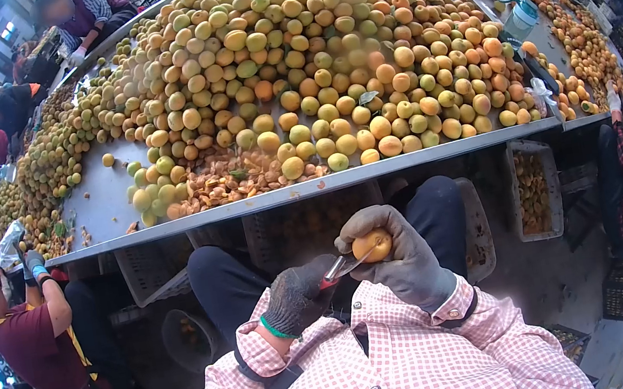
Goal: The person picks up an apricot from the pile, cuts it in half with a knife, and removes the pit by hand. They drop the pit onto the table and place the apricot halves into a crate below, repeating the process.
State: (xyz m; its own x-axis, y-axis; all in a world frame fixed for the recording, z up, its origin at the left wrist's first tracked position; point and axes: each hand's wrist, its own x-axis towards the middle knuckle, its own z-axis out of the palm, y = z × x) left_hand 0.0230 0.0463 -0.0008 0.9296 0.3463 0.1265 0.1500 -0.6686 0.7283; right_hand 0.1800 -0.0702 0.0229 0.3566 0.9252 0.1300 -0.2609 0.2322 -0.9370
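My right hand [402, 253], in a grey work glove, is closed around an apricot [373, 246] in front of my chest. In my left hand [298, 298], gloved dark with a green cuff, is a small knife [334, 273] with a red part near its handle. Its metal blade reaches to the apricot and appears to touch it. Both hands are close together above my lap, short of the table's edge. Ahead of them, a large heap of whole apricots [250, 66] covers much of the metal table [112, 197]. Opened apricot pieces [243, 177] lie near the front edge.
The table's raised metal rim [311, 191] runs across in front of my knees. Crates [534, 188] stand below it, and a bucket [190, 340] is at my left. A person in a maroon shirt [42, 343] sits at left. A turquoise-lidded container [522, 19] stands at right.
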